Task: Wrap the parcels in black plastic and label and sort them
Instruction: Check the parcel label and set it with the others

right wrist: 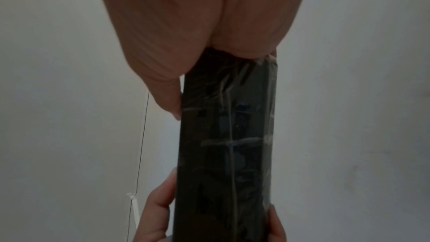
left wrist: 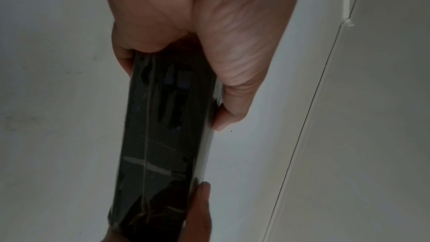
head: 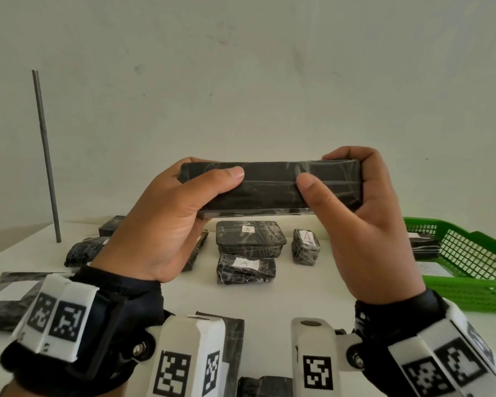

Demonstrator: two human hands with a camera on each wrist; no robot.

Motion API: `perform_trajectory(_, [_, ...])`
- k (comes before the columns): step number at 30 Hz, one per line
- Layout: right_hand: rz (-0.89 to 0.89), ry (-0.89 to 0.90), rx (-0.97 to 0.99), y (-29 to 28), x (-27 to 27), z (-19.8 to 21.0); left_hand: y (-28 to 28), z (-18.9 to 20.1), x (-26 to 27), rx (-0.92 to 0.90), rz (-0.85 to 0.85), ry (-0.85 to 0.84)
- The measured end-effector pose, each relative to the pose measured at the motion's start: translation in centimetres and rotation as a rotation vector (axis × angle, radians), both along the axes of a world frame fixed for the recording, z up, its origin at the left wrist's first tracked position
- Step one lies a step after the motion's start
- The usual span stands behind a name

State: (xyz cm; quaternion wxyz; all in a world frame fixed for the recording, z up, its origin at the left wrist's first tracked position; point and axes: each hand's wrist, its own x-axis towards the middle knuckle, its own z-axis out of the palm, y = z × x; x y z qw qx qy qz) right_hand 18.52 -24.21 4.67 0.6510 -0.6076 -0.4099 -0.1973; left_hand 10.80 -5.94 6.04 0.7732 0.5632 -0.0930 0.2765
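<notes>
While the left hand (head: 166, 222) curls round one end of a long black-wrapped parcel (head: 271, 186) and the right hand (head: 364, 224) curls round the other, each grip has its thumb pressed on the near face and its fingers behind, holding the parcel level in the air above the counter (head: 298, 293). Below it on the counter lie three wrapped parcels with white "A" labels: a flat one (head: 251, 235), a small one (head: 306, 247) to its right and another (head: 246, 267) in front. A green basket (head: 470, 270) stands at the right edge, and a grey rod (head: 46, 156) rises at the far left.
</notes>
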Motion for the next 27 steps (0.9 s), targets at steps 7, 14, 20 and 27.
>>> perform_trajectory(7, [0.009,0.033,0.020,0.4,-0.4,-0.1,0.0,0.0,0.0,0.045,0.010,-0.013])
perform_trajectory(14, [-0.060,0.032,0.001,0.3,-0.3,0.1,0.0,-0.3,0.0,0.079,-0.003,-0.005])
perform_trajectory(20, [-0.085,0.051,0.074,0.4,-0.1,0.0,-0.3,-0.7,0.5,0.110,0.023,0.002])
perform_trajectory(27, [-0.017,0.193,0.085,-0.3,0.8,-0.2,0.2,-0.5,0.2,0.040,-0.006,0.065])
